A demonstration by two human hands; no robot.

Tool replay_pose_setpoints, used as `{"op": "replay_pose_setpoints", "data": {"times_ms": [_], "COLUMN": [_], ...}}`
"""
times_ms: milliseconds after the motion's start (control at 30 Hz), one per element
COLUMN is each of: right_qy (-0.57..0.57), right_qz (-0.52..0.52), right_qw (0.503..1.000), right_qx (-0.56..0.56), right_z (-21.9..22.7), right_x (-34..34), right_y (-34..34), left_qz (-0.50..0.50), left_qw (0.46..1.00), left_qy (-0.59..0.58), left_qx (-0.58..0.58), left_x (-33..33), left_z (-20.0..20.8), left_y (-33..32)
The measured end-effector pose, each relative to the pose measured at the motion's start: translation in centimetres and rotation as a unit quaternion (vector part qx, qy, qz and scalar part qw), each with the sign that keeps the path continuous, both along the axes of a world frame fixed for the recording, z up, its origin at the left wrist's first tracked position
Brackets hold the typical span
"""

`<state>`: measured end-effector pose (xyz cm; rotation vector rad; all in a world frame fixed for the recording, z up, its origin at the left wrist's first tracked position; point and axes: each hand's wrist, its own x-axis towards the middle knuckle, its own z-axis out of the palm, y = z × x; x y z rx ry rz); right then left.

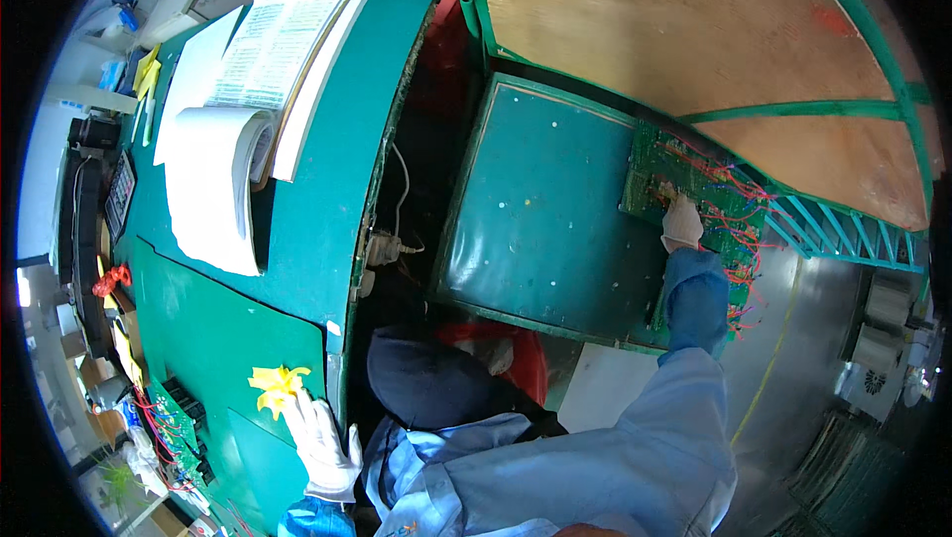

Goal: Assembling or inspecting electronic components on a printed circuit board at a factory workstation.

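Head: right hand outstretched at circuit boards, cannot tell grip; left hand spread, touching yellow piece.

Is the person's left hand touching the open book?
Apart. The head view shows the left hand well below the open book, with green desk mat visible between them.

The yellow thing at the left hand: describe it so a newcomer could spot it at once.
Find the big green desk on the left side of the view, then the white-gloved left hand near its lower right edge. The yellow thing is at that hand's fingers. Ragged points spread out from it like petals, unlike the narrower yellow piece left of the open book.
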<state>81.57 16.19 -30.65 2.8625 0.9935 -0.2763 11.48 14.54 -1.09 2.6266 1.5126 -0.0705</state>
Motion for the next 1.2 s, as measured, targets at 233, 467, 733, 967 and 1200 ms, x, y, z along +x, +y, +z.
{"op": "replay_pose_setpoints", "data": {"times_ms": [233,467,733,967,1200], "right_qy": [-0.009,-0.044,0.007,-0.085,-0.185], "right_qz": [0.027,0.15,0.203,0.455,0.727], "right_qw": [0.996,0.988,0.974,0.877,0.613], "right_qx": [-0.08,-0.002,0.094,0.132,0.25], "right_z": [3.1,7.1,16.6,37.1,55.0], "right_x": [1.2,-6.0,-12.7,-28.2,-42.5], "right_y": [0.5,3.2,4.4,1.3,1.5], "left_qz": [-0.015,0.012,0.009,0.014,-0.038], "left_qw": [1.0,0.999,0.995,0.96,0.875], "left_qy": [-0.026,-0.034,-0.09,-0.269,-0.448], "left_qx": [0.009,-0.003,0.039,0.079,0.181], "left_x": [0.4,1.0,-0.2,0.9,-0.3], "left_z": [0.2,1.2,1.9,4.2,11.0], "left_y": [0.5,0.3,0.1,-0.3,3.2]}}
